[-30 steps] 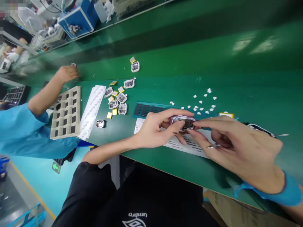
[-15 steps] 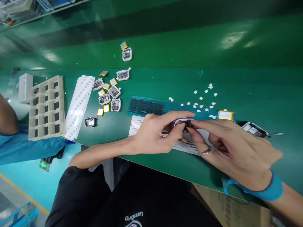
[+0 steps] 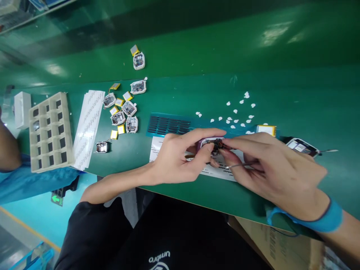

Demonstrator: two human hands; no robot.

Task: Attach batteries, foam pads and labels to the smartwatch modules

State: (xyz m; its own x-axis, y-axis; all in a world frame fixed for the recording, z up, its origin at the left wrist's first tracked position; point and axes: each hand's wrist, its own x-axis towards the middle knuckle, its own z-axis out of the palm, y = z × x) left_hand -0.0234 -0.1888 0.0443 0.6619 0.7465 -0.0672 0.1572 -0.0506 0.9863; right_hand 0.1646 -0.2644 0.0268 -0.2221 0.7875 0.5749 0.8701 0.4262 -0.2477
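My left hand [image 3: 178, 159] is closed around a small purple-and-white device housing [image 3: 203, 142], its circuit parts exposed and its thumb side facing my right hand. My right hand [image 3: 278, 170] pinches at the housing's right end, where dark parts and thin wires show; exactly what the fingertips grip is too small to make out. A thin metal tool [image 3: 239, 165] lies held across the fingers of that same hand. Below both hands is a white printed sheet [image 3: 219, 173]. Behind them lies a blue sheet of black strips [image 3: 168, 125].
Several open white device housings [image 3: 132, 125] with yellow-edged batteries lie left of centre. Further left are white printed strips [image 3: 89, 127] and a compartment tray [image 3: 70, 146]. White round stickers [image 3: 235, 111] are scattered behind my hands. A battery [image 3: 266, 130] and a dark housing [image 3: 302, 146] sit right. Another person's arm [image 3: 8, 150] is at far left.
The view has shifted slightly, so the bench items appear further left. My right fingers have shifted a little at the housing, and the metal tool now points more to the left.
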